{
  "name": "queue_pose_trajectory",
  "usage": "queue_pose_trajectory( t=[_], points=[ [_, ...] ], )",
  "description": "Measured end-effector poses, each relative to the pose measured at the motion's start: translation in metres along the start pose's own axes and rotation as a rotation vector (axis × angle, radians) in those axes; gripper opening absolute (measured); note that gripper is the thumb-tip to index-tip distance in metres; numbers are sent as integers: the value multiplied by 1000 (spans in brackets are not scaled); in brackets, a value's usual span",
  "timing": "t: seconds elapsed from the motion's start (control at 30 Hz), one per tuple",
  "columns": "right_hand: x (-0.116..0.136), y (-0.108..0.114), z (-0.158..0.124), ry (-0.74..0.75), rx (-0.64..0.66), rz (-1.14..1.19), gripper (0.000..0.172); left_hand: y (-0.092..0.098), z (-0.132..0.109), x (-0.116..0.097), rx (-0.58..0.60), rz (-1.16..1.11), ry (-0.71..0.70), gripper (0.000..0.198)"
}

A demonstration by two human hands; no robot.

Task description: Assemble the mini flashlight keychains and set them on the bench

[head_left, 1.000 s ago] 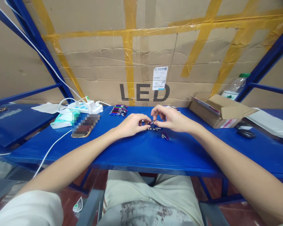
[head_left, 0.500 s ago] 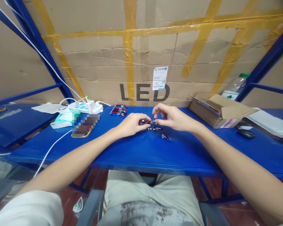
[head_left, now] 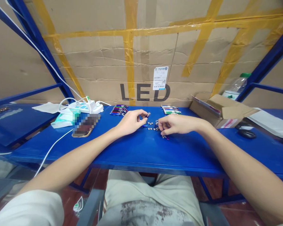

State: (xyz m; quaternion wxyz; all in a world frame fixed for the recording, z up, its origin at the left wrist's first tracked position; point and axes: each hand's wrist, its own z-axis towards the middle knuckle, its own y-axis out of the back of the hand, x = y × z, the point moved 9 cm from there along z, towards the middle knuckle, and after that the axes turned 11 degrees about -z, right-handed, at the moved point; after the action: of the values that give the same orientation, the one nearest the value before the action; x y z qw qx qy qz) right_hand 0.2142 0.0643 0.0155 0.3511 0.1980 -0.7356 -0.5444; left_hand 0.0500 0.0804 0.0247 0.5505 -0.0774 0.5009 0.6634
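Note:
My left hand rests on the blue table and pinches a small purple keychain flashlight that sticks up to the right of its fingers. My right hand lies low on the table, fingers curled and pinched on small parts by a purple clip piece. Several tiny silver button cells lie between the two hands. Two rows of coloured keychain flashlights lie behind: one row at the left, another row at the right.
A white power strip with cables, a tissue pack and a blurred phone lie at the left. An open cardboard box, a plastic bottle and a black mouse stand at the right. A large cardboard sheet marked LED backs the table.
My hands have come apart. The right hand dropped from the flashlight to the table near the clip piece; the left hand keeps the flashlight, raised a little.

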Motion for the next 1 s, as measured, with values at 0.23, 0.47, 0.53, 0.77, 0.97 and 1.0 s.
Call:
queue_pose_trajectory(
  t=[0.23,0.47,0.53,0.77,0.97,1.0],
  points=[
    [-1,-11,0,-14,83,-12,9,-2,-1,-2,16,-1,-6,24],
    [-3,-11,1,-8,75,-10,6,-6,-2,-3,58,2,-22,27],
    [-1,-2,2,10,-19,1,7,-9,-3,-4,86,-11,-34,27],
    [-5,40,-6,-27,-554,49,20,-12,-4,-7,119,-22,-82,26],
    [3,33,1,49,-556,106,20,-11,-3,-11,110,-20,-123,25],
    [4,32,2,51,-550,107,19,-11,-3,-11,108,-21,-123,25]
  ],
)
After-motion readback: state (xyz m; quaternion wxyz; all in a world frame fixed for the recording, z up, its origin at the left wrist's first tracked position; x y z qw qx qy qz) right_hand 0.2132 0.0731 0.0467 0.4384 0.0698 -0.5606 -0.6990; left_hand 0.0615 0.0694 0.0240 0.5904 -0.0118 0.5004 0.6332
